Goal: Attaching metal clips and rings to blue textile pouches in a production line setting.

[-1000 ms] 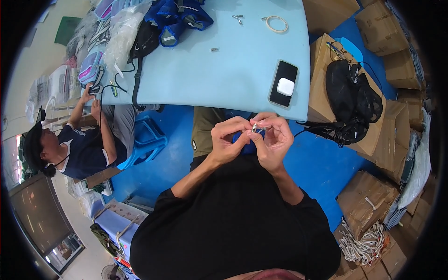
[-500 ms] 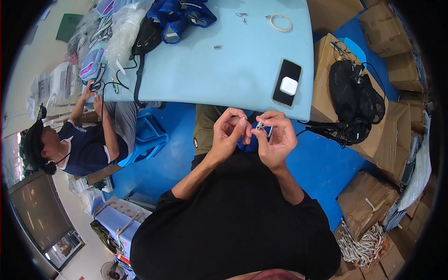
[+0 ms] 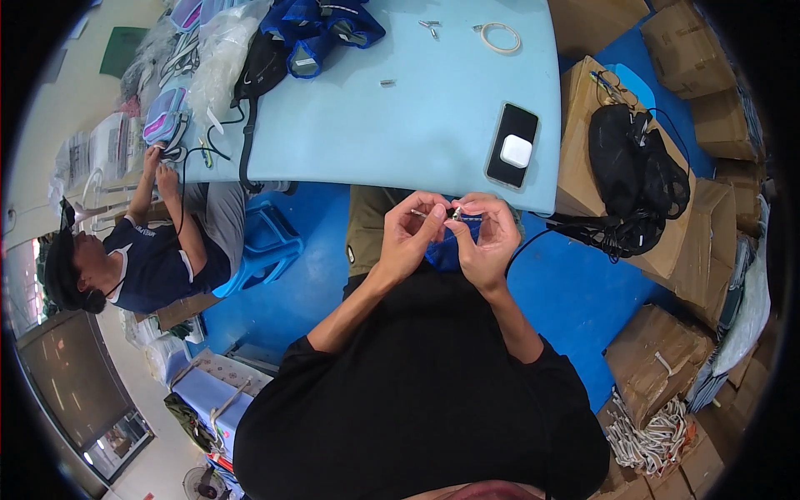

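Pinching a small metal piece [image 3: 454, 214] between the fingertips of both hands, just near of the near edge of the light blue table [image 3: 392, 125]. Left hand [image 3: 414, 236] curled, thumb and forefinger clenched on a thin silvery pin that sticks out leftward. Right hand [image 3: 487, 237] curled likewise, fingertips closed on the same piece from the right. Blue fabric [image 3: 446, 250] bunched between and below the hands, partly hidden by them. Just far of the hands on the table, a black phone [image 3: 506, 158] with a white square case [image 3: 517, 152] on top. Farther off, a white ring of tape [image 3: 499, 37] and small metal clips [image 3: 431, 28]. Right of the table, a black bag [image 3: 633, 183] on a cardboard box [image 3: 583, 125]. Far left, a seated person [image 3: 142, 258] with hands at the table edge.
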The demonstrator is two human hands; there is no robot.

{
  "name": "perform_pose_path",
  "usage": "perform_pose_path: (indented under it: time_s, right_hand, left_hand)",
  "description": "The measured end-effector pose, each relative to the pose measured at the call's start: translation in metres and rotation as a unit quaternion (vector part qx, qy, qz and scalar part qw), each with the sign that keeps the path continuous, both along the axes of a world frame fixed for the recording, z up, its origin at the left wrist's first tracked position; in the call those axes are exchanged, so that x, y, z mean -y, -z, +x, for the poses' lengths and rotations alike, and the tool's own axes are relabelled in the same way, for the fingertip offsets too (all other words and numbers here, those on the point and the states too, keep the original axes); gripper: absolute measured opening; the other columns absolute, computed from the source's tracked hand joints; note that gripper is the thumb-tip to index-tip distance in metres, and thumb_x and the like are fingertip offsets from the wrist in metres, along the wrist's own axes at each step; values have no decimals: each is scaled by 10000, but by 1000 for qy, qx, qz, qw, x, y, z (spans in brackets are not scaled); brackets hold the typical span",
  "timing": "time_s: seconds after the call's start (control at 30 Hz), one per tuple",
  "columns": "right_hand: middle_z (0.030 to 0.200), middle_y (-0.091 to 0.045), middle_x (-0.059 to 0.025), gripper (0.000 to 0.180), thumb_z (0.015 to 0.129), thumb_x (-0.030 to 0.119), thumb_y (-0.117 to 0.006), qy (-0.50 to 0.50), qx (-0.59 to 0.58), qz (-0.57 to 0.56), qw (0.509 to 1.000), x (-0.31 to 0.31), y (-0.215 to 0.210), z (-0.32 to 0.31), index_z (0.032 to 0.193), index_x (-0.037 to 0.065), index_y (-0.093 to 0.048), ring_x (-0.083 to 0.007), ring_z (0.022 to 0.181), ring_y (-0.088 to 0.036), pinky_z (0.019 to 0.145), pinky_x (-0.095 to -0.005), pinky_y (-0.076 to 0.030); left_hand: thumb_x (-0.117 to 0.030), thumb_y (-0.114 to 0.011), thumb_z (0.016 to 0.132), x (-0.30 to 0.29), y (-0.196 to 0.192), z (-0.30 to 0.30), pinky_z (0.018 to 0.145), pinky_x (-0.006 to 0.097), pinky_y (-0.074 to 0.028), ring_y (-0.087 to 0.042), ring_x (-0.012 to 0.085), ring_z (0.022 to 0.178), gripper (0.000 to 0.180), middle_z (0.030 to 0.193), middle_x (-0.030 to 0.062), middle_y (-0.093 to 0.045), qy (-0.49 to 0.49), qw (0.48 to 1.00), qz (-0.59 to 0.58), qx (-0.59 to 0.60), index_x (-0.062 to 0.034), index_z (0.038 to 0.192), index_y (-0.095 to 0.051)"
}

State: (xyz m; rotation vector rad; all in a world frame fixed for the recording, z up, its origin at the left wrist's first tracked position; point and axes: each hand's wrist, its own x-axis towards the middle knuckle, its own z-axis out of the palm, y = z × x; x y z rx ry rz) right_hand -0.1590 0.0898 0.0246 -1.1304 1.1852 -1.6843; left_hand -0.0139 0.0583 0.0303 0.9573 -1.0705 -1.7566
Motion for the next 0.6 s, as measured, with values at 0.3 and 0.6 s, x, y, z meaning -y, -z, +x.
perform_pose_path:
  time_s: [0.3, 0.6]
  right_hand:
    - [1056, -657, -133, 271, 825, -119, -768, 8, 31, -2, 999, 3, -1, 0, 1025, -18, -616, -195, 992, -679, 911, -335, -550]
    - [1043, -667, -133, 267, 834, -113, -768, 12, 35, -3, 999, 1, -3, -1, 1031, -20, -613, -191, 999, -678, 911, -313, -541]
  left_hand:
    - [-20, -692, 983, -10, 10, -7, 878, 278, -531, -636, 114, 1004, 216, 1059, 48, -671, 88, 995, -51, -14, 44, 1190, -701]
    - [6, -723, 938, -8, 15, -20, 730, 252, -493, -617, 117, 870, 141, 976, 77, -670, -3, 985, -156, 80, 40, 1070, -758]
